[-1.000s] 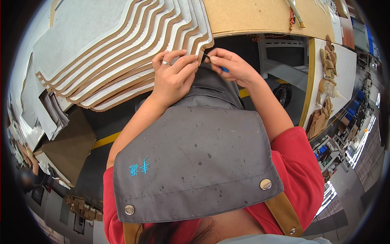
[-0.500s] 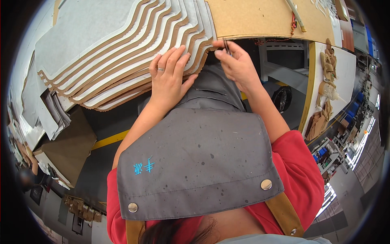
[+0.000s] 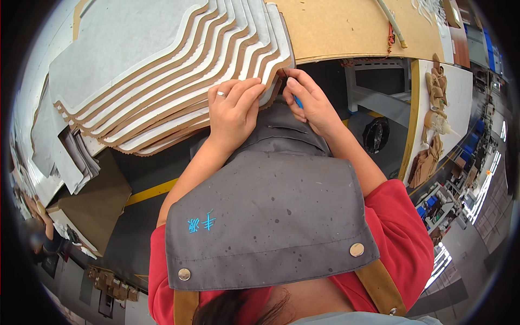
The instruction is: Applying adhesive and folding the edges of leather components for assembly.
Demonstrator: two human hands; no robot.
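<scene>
A fanned stack of white-faced panels (image 3: 141,54) with brown, wavy borders lies at the upper left. My left hand (image 3: 234,111), a ring on one finger, bends its fingers over the near right edge of the stack and pinches a panel's border there. My right hand (image 3: 311,103) is closed just beside it, at the stack's right corner. It grips a small blue tool (image 3: 298,102) with thin dark tips, mostly covered by my fingers. Those tips meet the brown border near the corner.
A tan board (image 3: 336,30) bearing a rod (image 3: 391,21) lies beyond my right hand. To the right, a white side table (image 3: 455,103) carries brown scraps and a bottle (image 3: 437,122). Grey folded sheets (image 3: 78,154) hang at the left. Another person (image 3: 49,230) is at far left.
My left hand has gone from lying spread on the panels to curling around the edge. My right hand has dropped slightly, bringing the tool's tips to the corner.
</scene>
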